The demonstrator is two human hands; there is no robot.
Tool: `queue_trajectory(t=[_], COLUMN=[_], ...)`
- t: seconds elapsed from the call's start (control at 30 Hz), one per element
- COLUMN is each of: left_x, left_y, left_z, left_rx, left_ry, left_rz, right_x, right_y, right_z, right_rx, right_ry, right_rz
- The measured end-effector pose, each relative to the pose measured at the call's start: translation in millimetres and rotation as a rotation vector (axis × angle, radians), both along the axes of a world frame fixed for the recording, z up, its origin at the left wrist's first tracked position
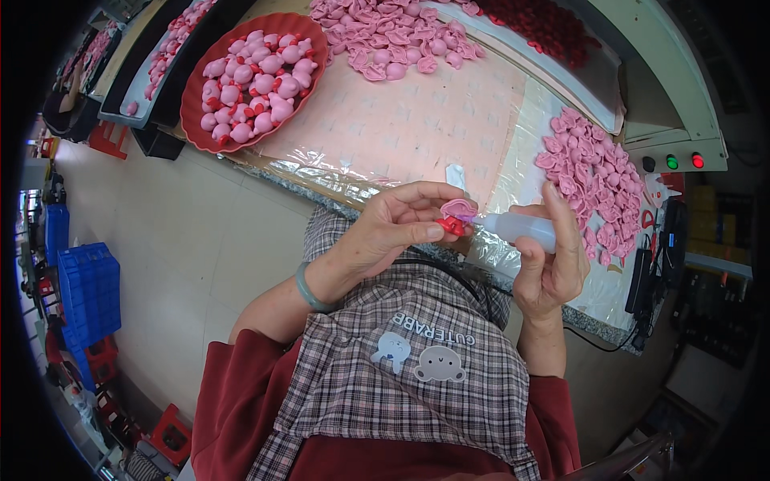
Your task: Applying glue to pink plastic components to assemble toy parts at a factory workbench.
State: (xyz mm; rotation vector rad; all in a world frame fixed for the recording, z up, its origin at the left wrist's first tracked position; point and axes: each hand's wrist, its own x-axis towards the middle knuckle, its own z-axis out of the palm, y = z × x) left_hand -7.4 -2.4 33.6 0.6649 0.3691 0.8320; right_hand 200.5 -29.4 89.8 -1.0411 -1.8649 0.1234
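Between the thumb and fingers of my left hand (385, 220) is a small pink piece (459, 208) with a glossy red part (451, 227) against its lower side. My right hand (553, 260) grips a translucent white squeeze bottle (521, 230), lying nearly level. Its narrow tip points left and meets the held piece, where a little purple shows. Whether liquid is coming out cannot be made out. Both hands are above the near edge of the worktable (385, 120), in front of my checked apron.
A red scalloped bowl (192, 112) of pink-and-red figures stands at the left. Loose pink pieces (385, 36) lie at the back, more pink pieces (589, 168) at the right. Beyond them are a machine housing (682, 88) with lit buttons, red-handled scissors (648, 219) and cables. Blue crates (88, 289) stand on the floor.
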Motion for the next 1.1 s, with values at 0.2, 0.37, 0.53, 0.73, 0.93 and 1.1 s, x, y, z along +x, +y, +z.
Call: queue_trajectory(t=[0.2, 0.37, 0.53, 0.73, 0.93, 1.1], left_x=[-0.1, 0.4, 0.6, 1.5, 1.5, 1.5], left_y=[0.1, 0.5, 0.9, 0.4, 0.3, -0.1], left_z=[-1.8, -1.2, -0.5, -3.3, -3.4, -4.5], left_rx=[-0.02, -0.013, -0.006, -0.013, -0.007, -0.001], left_ry=[0.0, 0.0, 0.004, -0.007, -0.005, 0.006], left_rz=[0.004, 0.001, -0.001, -0.001, -0.01, -0.012], right_x=[-0.6, -0.6, -0.7, -0.6, 0.8, 0.8], right_y=[0.8, 0.6, -0.1, 1.1, -1.0, -0.1], right_z=[-0.7, -2.3, 0.0, -2.3, -4.0, -3.4], right_rx=[0.01, 0.02, -0.031, 0.008, 0.001, 0.005], right_ry=[0.007, 0.025, 0.007, -0.004, 0.024, 0.015], right_rz=[-0.002, -0.013, -0.004, -0.006, -0.014, -0.003])
